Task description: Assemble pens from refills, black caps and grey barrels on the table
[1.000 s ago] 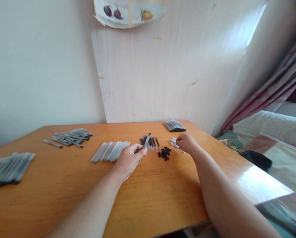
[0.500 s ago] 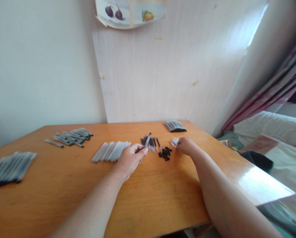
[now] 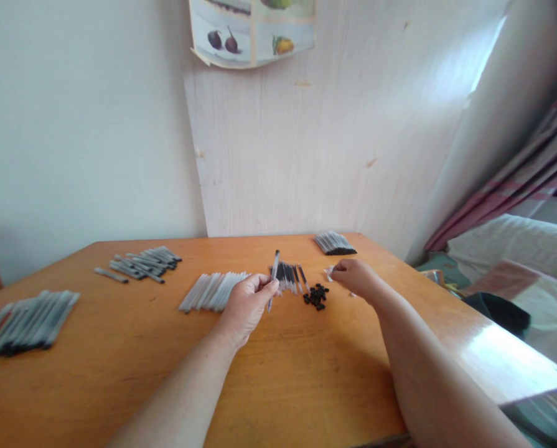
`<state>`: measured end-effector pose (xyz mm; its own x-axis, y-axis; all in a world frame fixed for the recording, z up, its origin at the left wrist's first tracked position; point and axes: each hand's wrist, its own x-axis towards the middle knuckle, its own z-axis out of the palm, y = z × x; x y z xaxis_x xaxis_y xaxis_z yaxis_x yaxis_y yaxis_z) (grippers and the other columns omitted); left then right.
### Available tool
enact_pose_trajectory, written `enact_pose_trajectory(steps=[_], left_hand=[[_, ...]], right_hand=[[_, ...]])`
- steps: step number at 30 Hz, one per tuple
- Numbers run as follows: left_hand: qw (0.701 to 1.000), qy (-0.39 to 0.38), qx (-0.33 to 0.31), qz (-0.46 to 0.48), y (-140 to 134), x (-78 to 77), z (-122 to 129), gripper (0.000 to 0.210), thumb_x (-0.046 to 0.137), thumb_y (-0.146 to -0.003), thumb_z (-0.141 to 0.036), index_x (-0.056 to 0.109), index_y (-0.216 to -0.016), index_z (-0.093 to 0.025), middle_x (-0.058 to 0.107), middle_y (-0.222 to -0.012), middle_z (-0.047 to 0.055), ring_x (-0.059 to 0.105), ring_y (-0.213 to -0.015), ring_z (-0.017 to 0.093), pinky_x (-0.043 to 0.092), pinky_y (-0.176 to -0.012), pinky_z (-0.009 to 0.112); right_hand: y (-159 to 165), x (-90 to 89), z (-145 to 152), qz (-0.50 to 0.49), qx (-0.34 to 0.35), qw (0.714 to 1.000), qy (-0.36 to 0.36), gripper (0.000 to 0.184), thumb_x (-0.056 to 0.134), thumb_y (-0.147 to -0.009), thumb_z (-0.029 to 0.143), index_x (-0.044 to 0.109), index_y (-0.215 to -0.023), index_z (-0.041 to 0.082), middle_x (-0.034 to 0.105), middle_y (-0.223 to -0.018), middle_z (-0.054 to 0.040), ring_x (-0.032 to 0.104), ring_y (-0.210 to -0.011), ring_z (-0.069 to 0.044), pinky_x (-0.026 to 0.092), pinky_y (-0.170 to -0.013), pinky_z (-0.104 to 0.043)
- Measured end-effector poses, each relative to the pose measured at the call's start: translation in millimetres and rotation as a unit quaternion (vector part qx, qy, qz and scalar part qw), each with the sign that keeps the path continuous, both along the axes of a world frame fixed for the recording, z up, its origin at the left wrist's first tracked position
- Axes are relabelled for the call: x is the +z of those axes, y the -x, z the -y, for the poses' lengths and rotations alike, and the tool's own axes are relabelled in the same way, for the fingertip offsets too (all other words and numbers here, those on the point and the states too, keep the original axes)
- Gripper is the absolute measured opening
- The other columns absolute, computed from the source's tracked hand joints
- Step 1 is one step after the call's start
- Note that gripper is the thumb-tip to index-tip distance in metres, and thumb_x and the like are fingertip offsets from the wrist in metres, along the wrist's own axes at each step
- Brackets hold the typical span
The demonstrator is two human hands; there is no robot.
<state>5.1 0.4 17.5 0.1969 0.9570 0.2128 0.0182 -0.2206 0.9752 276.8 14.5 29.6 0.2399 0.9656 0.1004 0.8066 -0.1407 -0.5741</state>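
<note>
Pinched between thumb and fingers of my left hand (image 3: 252, 305) is a slim pen (image 3: 276, 264), black at its upper end and held nearly upright. My right hand (image 3: 355, 275) is closed, its fingertips down at a few small white pieces (image 3: 329, 271); what it grips is hidden. Between the hands lie a row of dark ink refills (image 3: 289, 277) and a heap of small black plugs (image 3: 316, 297). A row of clear white pen barrels (image 3: 213, 291) runs beside my left hand, partly behind it.
Pens with black ends lie in a loose pile (image 3: 147, 261) at back left, a row (image 3: 30, 320) at far left and a neat stack (image 3: 335, 243) at back right. They share the wooden table (image 3: 278, 386). Beyond its right edge is a bed (image 3: 534, 242).
The view has tilted up slightly and shifted left. The pen in my left hand stands more upright. My right hand stays at the white pieces, fewer of which show now.
</note>
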Motion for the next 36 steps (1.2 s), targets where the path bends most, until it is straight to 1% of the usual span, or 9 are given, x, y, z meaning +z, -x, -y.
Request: enact_pose_trajectory(steps=[2,4,7,12,14,18,24,31,36], left_hand=[[1.0,0.003,0.011,0.016,0.4,0.3,-1.0,0.028,0.065,-0.076,-0.043,0.065,-0.081,-0.016,0.069,-0.077,0.003,0.06,-0.076,0.015,0.043,-0.074,0.026],[0.999,0.01,0.022,0.031,0.8,0.5,-1.9,0.029,0.066,-0.076,-0.043,0.065,-0.084,-0.016,0.069,-0.078,0.003,0.061,-0.075,0.015,0.043,-0.07,0.026],[0.998,0.025,0.043,0.049,2.1,0.9,-2.9,0.03,0.068,-0.074,-0.043,0.063,-0.085,-0.016,0.069,-0.078,0.003,0.059,-0.069,0.013,0.041,-0.063,0.024],[0.994,0.039,0.055,0.089,4.9,1.3,-5.4,0.03,0.069,-0.072,-0.043,0.06,-0.084,-0.016,0.068,-0.078,0.002,0.06,-0.069,0.012,0.04,-0.059,0.022],[0.991,0.051,0.061,0.111,5.6,0.9,-6.9,0.033,0.071,-0.07,-0.043,0.059,-0.084,-0.016,0.068,-0.079,0.003,0.062,-0.071,0.013,0.041,-0.061,0.023],[0.985,0.072,0.063,0.145,6.1,-0.4,-9.4,0.035,0.073,-0.068,-0.044,0.059,-0.085,-0.016,0.069,-0.082,0.005,0.064,-0.073,0.014,0.044,-0.065,0.025],[0.979,0.09,0.052,0.173,6.8,-1.2,-10.0,0.033,0.073,-0.069,-0.042,0.058,-0.086,-0.017,0.07,-0.084,0.006,0.066,-0.077,0.016,0.047,-0.068,0.027],[0.978,0.097,0.047,0.178,6.8,-1.4,-10.0,0.032,0.073,-0.07,-0.039,0.058,-0.086,-0.016,0.071,-0.085,0.007,0.066,-0.077,0.016,0.047,-0.069,0.027],[0.98,0.099,0.039,0.169,5.7,-2.8,-10.0,0.031,0.072,-0.07,-0.04,0.058,-0.085,-0.016,0.07,-0.084,0.007,0.066,-0.078,0.016,0.048,-0.071,0.028]], right_hand=[[11.3,2.8,4.8,-0.114,0.036,0.993,-0.008,0.018,0.058,-0.077,0.034,0.061,-0.076,0.016,0.067,-0.07,-0.0064,0.056,-0.055,-0.013,0.035,-0.044,-0.021],[23.3,4.1,8.5,-0.229,0.1,0.968,-0.008,0.016,0.059,-0.078,0.031,0.057,-0.078,0.016,0.069,-0.079,-0.0078,0.06,-0.06,-0.012,0.04,-0.048,-0.02],[40.4,3.5,12.3,-0.3,0.157,0.941,-0.005,0.013,0.062,-0.077,0.027,0.057,-0.081,0.015,0.068,-0.078,-0.007,0.06,-0.061,-0.011,0.045,-0.053,-0.021],[63.0,0.1,18.5,-0.322,0.213,0.922,-0.019,0.024,0.066,-0.077,0.031,0.06,-0.094,0.016,0.062,-0.071,-0.0005,0.052,-0.055,-0.008,0.041,-0.05,-0.019],[69.7,-1.0,21.5,-0.323,0.227,0.919,-0.015,0.023,0.066,-0.077,0.034,0.061,-0.092,0.017,0.061,-0.069,0.0006,0.05,-0.053,-0.008,0.038,-0.048,-0.019],[80.5,-1.6,27.0,-0.316,0.219,0.923,-0.005,0.022,0.067,-0.077,0.035,0.058,-0.088,0.019,0.056,-0.062,0.0031,0.048,-0.051,-0.008,0.035,-0.046,-0.019],[92.2,-0.8,32.0,-0.29,0.237,0.927,0.02,0.021,0.066,-0.076,0.033,0.054,-0.083,0.018,0.059,-0.065,0.0012,0.053,-0.053,-0.009,0.038,-0.047,-0.019],[96.8,-1.0,34.8,-0.274,0.245,0.93,0.008,0.023,0.065,-0.078,0.038,0.052,-0.08,0.019,0.056,-0.064,0.0021,0.05,-0.053,-0.008,0.037,-0.047,-0.019],[97.9,-1.2,35.3,-0.265,0.237,0.935,0.01,0.023,0.065,-0.078,0.039,0.053,-0.082,0.02,0.058,-0.065,0.0015,0.051,-0.053,-0.009,0.039,-0.048,-0.019]])
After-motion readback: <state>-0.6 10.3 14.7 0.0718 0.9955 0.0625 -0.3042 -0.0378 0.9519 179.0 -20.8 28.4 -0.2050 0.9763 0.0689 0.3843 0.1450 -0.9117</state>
